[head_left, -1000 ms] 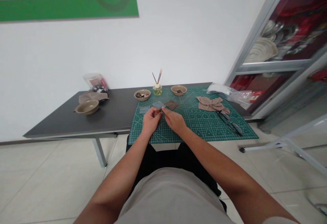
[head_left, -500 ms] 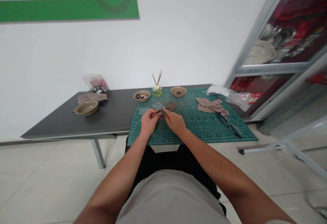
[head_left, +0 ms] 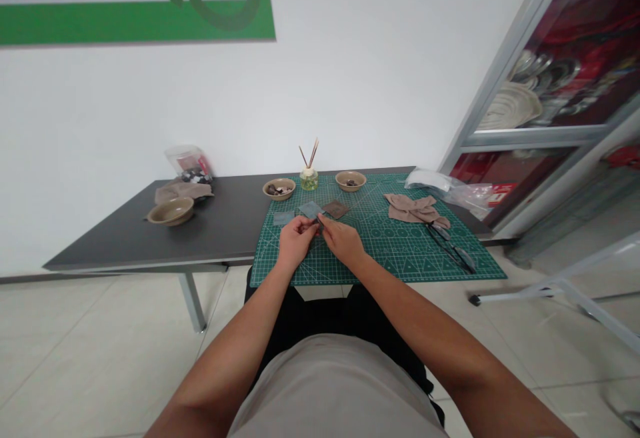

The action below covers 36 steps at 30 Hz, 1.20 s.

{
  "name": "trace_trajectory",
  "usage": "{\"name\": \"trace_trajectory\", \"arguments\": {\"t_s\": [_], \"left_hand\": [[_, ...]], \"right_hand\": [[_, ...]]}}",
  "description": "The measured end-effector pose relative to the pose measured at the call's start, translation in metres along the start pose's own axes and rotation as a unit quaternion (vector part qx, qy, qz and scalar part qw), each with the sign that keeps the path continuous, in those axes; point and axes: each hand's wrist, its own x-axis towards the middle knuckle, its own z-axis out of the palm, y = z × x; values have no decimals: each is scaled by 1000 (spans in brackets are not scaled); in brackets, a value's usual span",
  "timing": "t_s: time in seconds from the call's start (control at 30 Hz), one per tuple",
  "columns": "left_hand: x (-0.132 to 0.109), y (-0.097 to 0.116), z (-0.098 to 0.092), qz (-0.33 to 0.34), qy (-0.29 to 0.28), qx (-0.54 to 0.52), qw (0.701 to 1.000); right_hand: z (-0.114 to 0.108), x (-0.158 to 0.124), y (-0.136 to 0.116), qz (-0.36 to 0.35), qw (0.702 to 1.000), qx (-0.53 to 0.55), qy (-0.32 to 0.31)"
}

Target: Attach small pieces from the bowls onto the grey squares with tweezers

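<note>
Over the green cutting mat [head_left: 390, 248], my left hand [head_left: 296, 239] and my right hand [head_left: 341, 238] meet with fingertips pinched together. Between them is a small dark piece [head_left: 318, 222], mostly covered by the fingers; its kind I cannot make out. Just beyond the hands lie a blue-grey square sheet [head_left: 311, 209], a second blue-grey sheet [head_left: 284, 218] to the left and a brown square sheet [head_left: 336, 209] to the right. A bowl with dark and pale pieces [head_left: 279, 189] stands behind on the left, another bowl with a few dark pieces [head_left: 351, 181] on the right.
A reed diffuser [head_left: 309, 178] stands between the two bowls. To the right are a crumpled brown cloth [head_left: 413, 207], eyeglasses [head_left: 453, 249] and a clear plastic bag [head_left: 463, 190]. On the dark table's left sit a third bowl [head_left: 171, 211] and a tipped clear tub [head_left: 187, 161].
My hands stay together around the small dark piece, with only slight finger shifts. The whole view has moved slightly; the things on the table keep their places.
</note>
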Motion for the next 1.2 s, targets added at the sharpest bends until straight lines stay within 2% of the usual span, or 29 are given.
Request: {"name": "trace_trajectory", "arguments": {"t_s": [0.2,0.33,0.43,0.53,0.73,1.0,1.2], "left_hand": [[-3,4,1,1,26,-25,999],[-3,7,1,7,56,-94,994],[1,7,1,-4,30,-95,995],[4,5,1,-24,-7,-39,999],[5,1,4,-10,-25,-21,999],[3,9,3,37,-25,42,998],[6,8,2,75,-43,66,994]], "right_hand": [[0,0,0,-13,1000,4,-3],[-1,1,2,19,999,15,22],[-3,1,3,47,996,37,60],[-6,2,3,56,993,59,81],[-9,3,2,42,989,93,106],[-6,1,2,29,991,91,88],[-9,2,-1,9,993,88,82]]}}
